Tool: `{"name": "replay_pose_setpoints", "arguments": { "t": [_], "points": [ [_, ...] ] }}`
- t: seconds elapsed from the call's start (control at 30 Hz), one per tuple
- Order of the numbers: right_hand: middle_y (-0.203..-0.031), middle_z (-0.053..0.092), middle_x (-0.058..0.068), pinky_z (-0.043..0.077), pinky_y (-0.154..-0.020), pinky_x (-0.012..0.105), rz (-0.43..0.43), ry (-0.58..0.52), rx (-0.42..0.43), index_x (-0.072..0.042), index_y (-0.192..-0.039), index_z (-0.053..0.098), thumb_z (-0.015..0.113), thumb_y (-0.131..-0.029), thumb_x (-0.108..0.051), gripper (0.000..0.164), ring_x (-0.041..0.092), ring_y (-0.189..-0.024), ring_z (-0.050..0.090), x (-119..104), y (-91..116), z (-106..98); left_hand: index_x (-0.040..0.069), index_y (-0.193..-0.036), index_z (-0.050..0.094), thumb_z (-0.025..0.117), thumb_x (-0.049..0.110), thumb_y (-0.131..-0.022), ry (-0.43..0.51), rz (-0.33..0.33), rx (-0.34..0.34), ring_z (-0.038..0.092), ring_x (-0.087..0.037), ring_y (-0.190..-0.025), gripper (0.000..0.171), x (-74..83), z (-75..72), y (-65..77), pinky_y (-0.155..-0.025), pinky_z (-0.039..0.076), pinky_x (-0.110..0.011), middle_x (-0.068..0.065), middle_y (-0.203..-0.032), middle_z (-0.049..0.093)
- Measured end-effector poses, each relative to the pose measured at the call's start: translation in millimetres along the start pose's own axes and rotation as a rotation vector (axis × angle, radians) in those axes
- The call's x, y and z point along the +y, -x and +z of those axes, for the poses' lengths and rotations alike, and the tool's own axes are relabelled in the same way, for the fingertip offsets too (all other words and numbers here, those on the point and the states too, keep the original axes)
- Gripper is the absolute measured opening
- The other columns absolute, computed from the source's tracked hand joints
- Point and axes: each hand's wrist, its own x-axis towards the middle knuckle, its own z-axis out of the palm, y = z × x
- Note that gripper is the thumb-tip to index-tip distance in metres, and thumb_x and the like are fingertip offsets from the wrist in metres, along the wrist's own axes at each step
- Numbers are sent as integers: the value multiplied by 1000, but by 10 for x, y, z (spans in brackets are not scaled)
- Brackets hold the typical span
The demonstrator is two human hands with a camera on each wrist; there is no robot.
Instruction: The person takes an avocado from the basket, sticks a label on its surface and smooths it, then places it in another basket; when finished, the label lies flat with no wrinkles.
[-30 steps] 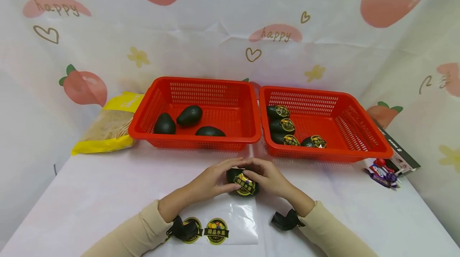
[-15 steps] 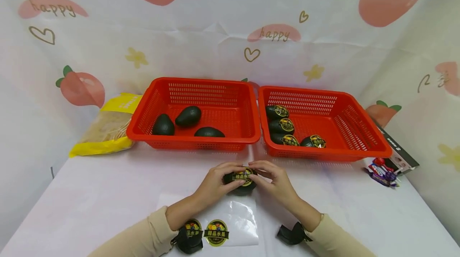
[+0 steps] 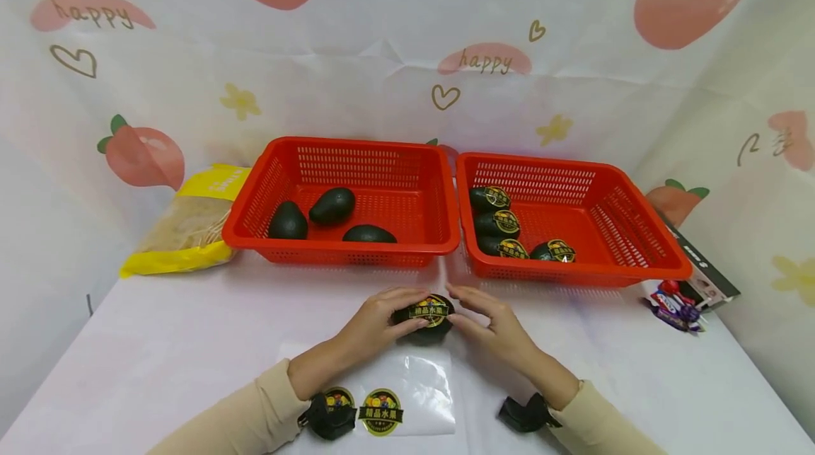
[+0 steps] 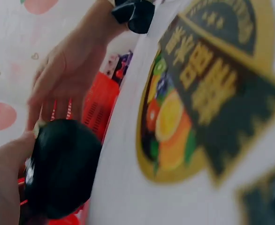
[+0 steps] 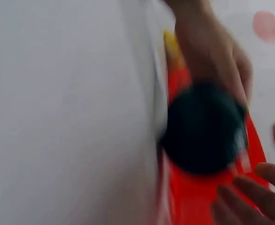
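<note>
Dark green avocado [image 3: 425, 315] with round gold sticker looks firm and light. My left hand [image 3: 376, 323] grips it on the counter [image 3: 191, 342]; my right hand [image 3: 493, 327] hovers beside it, fingers relaxed.

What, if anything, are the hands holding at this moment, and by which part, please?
The left hand holds the stickered avocado by its left end; the right hand is open beside it, holding nothing.

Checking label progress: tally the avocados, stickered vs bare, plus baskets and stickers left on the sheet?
Stickered avocados: 5, four in the right basket and one gripped by the left hand, with the right hand beside it
Bare avocados: 3, in the left basket
Red baskets: 2
Stickers on the sheet: 2
Total: 12
</note>
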Motion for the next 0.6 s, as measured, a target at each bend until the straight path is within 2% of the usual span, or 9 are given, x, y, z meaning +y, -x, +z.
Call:
{"name": "replay_pose_setpoints", "arguments": {
  "t": [0.07, 0.13, 0.2, 0.27, 0.33, 0.4, 0.5, 0.6],
  "points": [
    [-115, 66, 11, 53, -87, 27, 138, -120, 18, 7, -123, 56, 65, -84, -3, 41, 19, -104, 64, 59, 58, -198, 6, -124, 59, 69, 28, -83, -71, 34, -26, 56, -22, -116, 48, 3, -18, -9, -98, 46, -39, -7, -125, 61],
    [-107, 70, 6, 54, -82, 24, 251, -293, 61, 10, -118, 57, 61, -87, -2, 34, 13, -96, 67, 167, 128, -431, 7, -126, 57, 71, 33, -81, -133, 50, -56, 56, -21, -116, 53, 29, -40, -24, -98, 46, -39, -7, -125, 60],
    [-97, 72, 0, 54, -79, 19, 339, -497, 121, 7, -110, 63, 56, -91, -2, 22, 6, -89, 68, 308, 214, -675, 7, -127, 55, 73, 37, -79, -177, 47, -95, 54, -22, -117, 59, 58, -52, -52, -99, 45, -40, -7, -127, 59],
    [-91, 73, -2, 55, -76, 22, 387, -716, 196, 3, -101, 66, 49, -95, -2, 18, 10, -84, 70, 438, 301, -887, 7, -128, 53, 74, 39, -77, -199, 18, -135, 54, -22, -118, 63, 98, -60, -93, -100, 44, -41, -8, -128, 57],
    [-89, 73, 4, 56, -76, 25, 416, -929, 275, -4, -95, 67, 44, -97, -4, 23, 15, -82, 71, 531, 375, -1062, 7, -126, 52, 75, 38, -77, -182, -28, -184, 56, -21, -114, 62, 128, -67, -143, -98, 46, -39, -8, -123, 59],
    [-89, 73, 8, 57, -75, 26, 449, -1100, 370, -5, -94, 66, 41, -98, -7, 25, 19, -81, 71, 576, 424, -1192, 8, -124, 51, 75, 36, -77, -154, -70, -247, 58, -19, -109, 60, 146, -76, -199, -96, 47, -37, -6, -119, 60],
    [-87, 73, 10, 57, -73, 27, 499, -1243, 496, -3, -93, 67, 45, -98, -10, 23, 21, -77, 71, 590, 455, -1312, 11, -126, 48, 74, 37, -78, -109, -143, -359, 58, -13, -102, 61, 148, -87, -288, -91, 50, -31, -2, -113, 62],
    [-85, 73, 9, 57, -72, 26, 537, -1281, 561, -2, -89, 69, 50, -95, -10, 21, 20, -75, 71, 581, 465, -1358, 11, -128, 48, 74, 38, -78, -76, -188, -431, 59, -12, -100, 62, 146, -98, -371, -89, 50, -29, -1, -112, 63]
  ]
}}
